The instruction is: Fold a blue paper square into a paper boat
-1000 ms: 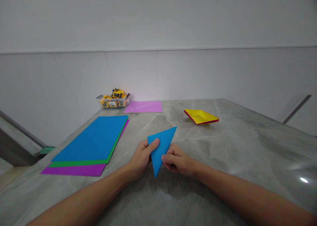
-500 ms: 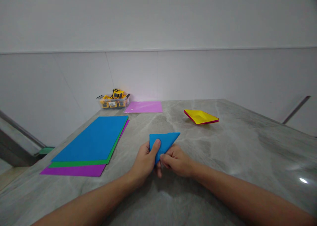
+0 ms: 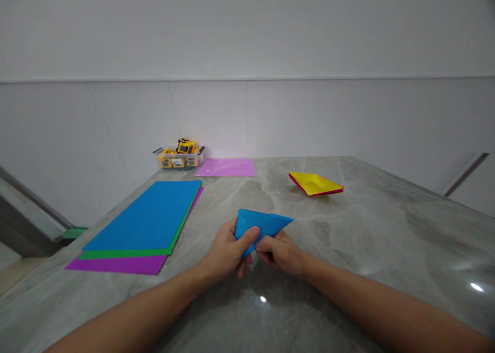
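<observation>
Grey marbled tabletop (image 3: 367,255); folded blue paper (image 3: 258,219) pinched by left hand (image 3: 231,247) and right hand (image 3: 281,252), thumbs pressed; probably light, easily creased, best held at edges.

Two hands (image 3: 228,247), one blue folded paper (image 3: 263,223), one yellow folded paper (image 3: 315,183), one three-colour stack (image 3: 147,216), one pink sheet (image 3: 230,168), one box (image 3: 177,162)

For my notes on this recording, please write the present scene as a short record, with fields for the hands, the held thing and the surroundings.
Left hand: grips the blue fold, thumb on top
Right hand: fingers at the lower right of the blue fold
Blue fold: folded paper, sharp tip pointing right
Left side: blue sheet over green sheet over purple sheet
Back: box with yellow toys; pink sheet to its right
Right side: yellow-red fold on the table
</observation>
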Action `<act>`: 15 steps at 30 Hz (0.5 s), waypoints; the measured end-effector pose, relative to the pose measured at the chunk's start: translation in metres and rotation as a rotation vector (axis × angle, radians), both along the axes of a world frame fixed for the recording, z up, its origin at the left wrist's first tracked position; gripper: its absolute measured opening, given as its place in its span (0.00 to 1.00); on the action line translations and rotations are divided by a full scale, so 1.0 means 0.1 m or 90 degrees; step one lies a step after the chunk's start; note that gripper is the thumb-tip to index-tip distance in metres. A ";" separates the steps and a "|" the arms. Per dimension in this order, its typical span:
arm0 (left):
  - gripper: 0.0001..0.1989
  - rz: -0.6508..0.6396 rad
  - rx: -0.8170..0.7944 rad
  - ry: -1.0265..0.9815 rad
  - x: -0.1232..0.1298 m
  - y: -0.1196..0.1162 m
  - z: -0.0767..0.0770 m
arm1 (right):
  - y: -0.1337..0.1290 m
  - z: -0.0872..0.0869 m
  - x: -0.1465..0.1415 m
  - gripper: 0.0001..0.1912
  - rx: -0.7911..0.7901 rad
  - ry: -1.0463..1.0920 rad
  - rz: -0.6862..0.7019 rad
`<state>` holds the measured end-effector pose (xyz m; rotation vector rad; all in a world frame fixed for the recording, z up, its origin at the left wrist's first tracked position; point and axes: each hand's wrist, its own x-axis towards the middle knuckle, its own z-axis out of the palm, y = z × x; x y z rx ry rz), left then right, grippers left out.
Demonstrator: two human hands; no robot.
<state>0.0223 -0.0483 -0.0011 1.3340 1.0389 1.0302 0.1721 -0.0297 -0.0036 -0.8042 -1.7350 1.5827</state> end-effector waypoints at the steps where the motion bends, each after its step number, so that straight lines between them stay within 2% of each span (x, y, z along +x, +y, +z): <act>1: 0.23 -0.013 -0.001 -0.012 -0.01 0.01 -0.01 | 0.00 0.02 0.00 0.11 -0.006 0.000 0.005; 8: 0.20 -0.120 -0.008 -0.059 -0.09 0.06 -0.03 | 0.04 0.01 0.04 0.13 -0.046 0.010 0.025; 15: 0.19 -0.224 -0.057 -0.103 -0.15 0.06 -0.02 | 0.11 -0.02 0.09 0.16 -0.046 0.015 0.044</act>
